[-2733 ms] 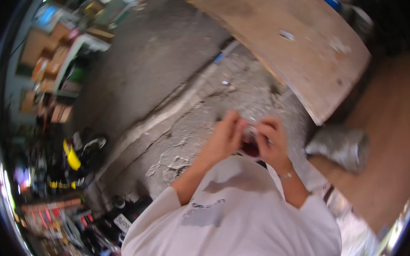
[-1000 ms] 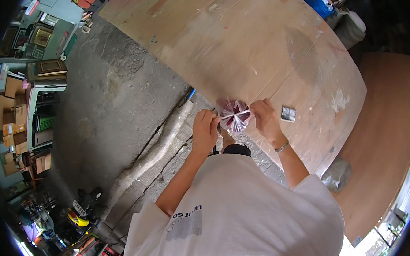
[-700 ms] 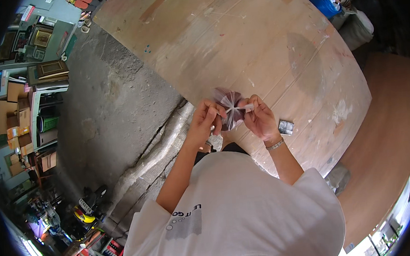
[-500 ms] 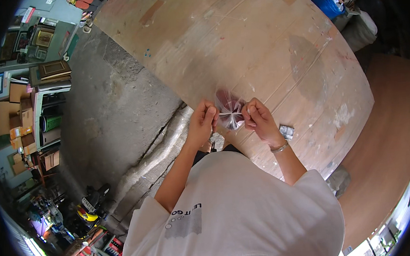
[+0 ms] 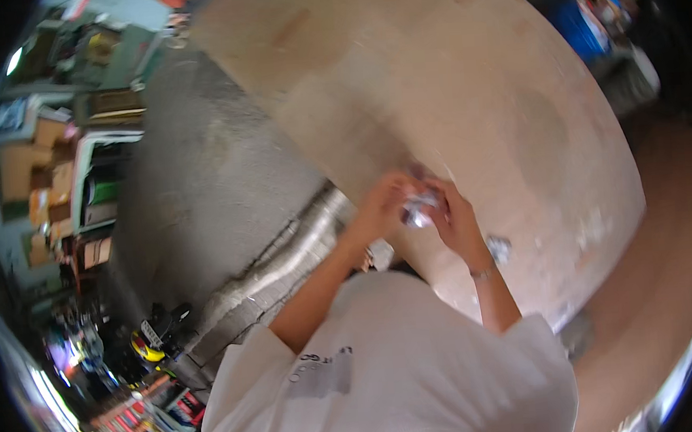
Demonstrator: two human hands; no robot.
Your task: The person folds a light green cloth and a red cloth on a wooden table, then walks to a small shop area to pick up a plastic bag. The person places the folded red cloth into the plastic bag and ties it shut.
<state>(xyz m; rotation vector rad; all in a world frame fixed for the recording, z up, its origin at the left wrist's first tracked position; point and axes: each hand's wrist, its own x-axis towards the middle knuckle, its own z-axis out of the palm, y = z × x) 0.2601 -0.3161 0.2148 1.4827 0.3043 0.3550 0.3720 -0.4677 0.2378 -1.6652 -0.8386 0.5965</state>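
Observation:
A clear plastic bag (image 5: 419, 211) is between my hands, close in front of my body and above the near edge of the wooden board (image 5: 466, 113). Its shiny gathered end faces me; something dark reddish in it is mostly covered by my fingers. My left hand (image 5: 383, 206) is closed on the bag's left side. Around its right side curl the fingers of my right hand (image 5: 457, 215), which has a band at the wrist. Motion blurs both hands, and the fingertips are hard to make out.
A small silvery packet (image 5: 499, 248) lies on the board by my right wrist. Grey concrete floor (image 5: 208, 161) is at the left, with shelves of boxes and frames (image 5: 50, 178) beyond it. A yellow and black motorbike (image 5: 148, 343) stands lower left. A blue bag (image 5: 584, 31) is far right.
My hands were apart at either side of the bag's gathered neck, with a pale strand there. They have come together around the bag. The whole view has shifted slightly.

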